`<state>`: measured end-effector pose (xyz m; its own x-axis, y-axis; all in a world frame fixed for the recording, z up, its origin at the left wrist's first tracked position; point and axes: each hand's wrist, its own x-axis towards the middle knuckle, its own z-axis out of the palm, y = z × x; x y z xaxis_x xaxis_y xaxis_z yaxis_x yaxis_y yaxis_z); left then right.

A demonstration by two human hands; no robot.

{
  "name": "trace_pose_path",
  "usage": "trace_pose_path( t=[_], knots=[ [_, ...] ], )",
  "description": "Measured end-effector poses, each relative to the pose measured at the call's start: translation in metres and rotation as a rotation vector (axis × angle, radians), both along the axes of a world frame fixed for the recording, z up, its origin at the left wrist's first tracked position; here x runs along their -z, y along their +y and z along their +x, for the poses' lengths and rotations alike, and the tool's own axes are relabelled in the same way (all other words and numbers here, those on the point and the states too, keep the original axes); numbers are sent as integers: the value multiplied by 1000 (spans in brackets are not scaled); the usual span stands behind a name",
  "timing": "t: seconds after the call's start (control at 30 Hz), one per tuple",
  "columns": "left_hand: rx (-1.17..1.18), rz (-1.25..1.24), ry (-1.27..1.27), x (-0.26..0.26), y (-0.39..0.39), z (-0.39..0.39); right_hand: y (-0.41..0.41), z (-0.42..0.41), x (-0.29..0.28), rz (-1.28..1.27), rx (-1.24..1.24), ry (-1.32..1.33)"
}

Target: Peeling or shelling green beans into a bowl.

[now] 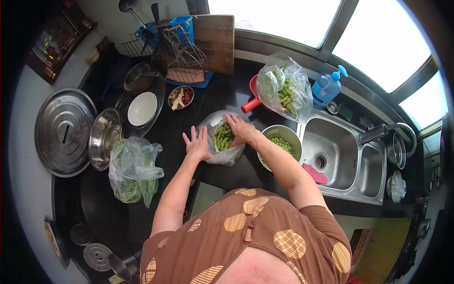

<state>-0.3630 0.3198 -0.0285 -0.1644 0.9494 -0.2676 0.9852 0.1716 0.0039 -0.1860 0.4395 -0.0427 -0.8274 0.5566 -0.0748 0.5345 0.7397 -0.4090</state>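
Observation:
On the black countertop before me lies a clear plastic bag [230, 156] with its mouth spread. Inside it are green bean pods [223, 136], likely soybeans. My left hand [198, 145] rests against the bag's left side, palm flat and fingers apart. Over the bag's right rim, my right hand [243, 129] touches the plastic with thumb and fingers spread beside the pods; neither hand holds a pod. Just right of the bag stands a pale green bowl [298, 142] containing shelled green beans [282, 145]. My right forearm partly hides this bowl.
A double steel sink [337, 149] with a pink cloth [314, 174] is at right. Behind stand a red-handled colander [251, 105], another bag of pods [289, 94] and a blue pump bottle [327, 88]. Bagged greens [133, 170], a steel basin [104, 138] and a large lid [65, 131] lie left.

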Motion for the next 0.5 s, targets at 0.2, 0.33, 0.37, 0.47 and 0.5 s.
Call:
trace_pose_path(
  t=[0.2, 0.33, 0.37, 0.47, 0.5],
  knots=[
    [44, -8, -168, 27, -4, -20, 6, -9, 10, -110, 2, 25],
    [100, 89, -259, 36, -12, 1, 21, 3, 13, -383, 79, 60],
    [108, 127, -303, 38, -16, 9, 25, 7, 13, -384, 82, 62],
    [53, 182, -320, 36, -23, 22, 26, 10, 3, -649, 133, 69],
    [28, 179, -311, 31, -23, 27, 29, 11, 2, -648, 136, 70]
  ],
)
